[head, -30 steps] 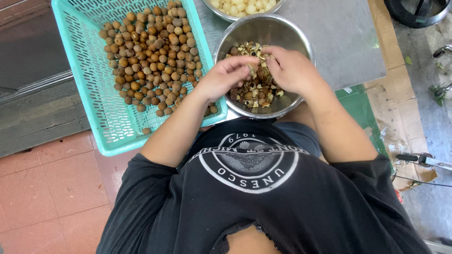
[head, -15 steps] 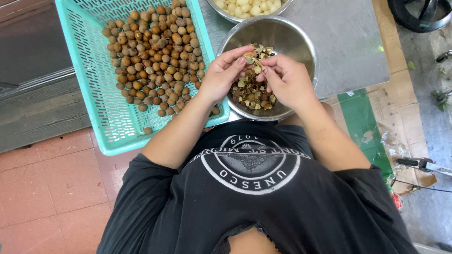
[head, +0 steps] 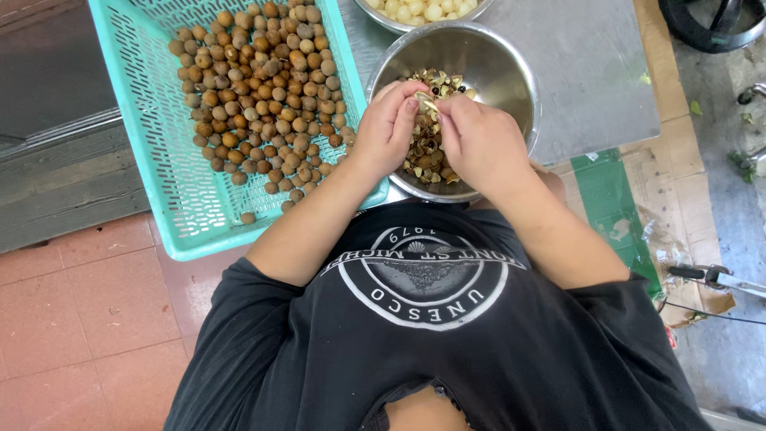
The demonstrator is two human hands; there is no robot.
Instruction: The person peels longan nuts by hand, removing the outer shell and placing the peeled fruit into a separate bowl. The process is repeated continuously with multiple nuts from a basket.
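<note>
Steel bowl (head: 511, 88): shiny and round, just right of the basket, holding a heap of brown shell scraps (head: 427, 156).
Left hand (head: 388, 128): over the bowl, fingers curled in and pinched on a small fruit.
Right hand (head: 477, 140): over the bowl too, fingers bent and closed on the same fruit, its fingertips touching those of the left hand.
Fruit (head: 426, 100): small, pale and brownish, nipped between both sets of fingertips above the scraps, near the bowl's middle; mostly hidden by the fingers.
Basket (head: 167, 199): turquoise plastic mesh, on the left, with many round brown fruits (head: 263, 88) heaped at its far end.
Second bowl (head: 375, 9): metal, at the far edge, with pale peeled fruit (head: 423, 8) inside.
Table (head: 590, 72): grey metal top under both bowls.
Floor (head: 88, 311): reddish tiles, near left.
</note>
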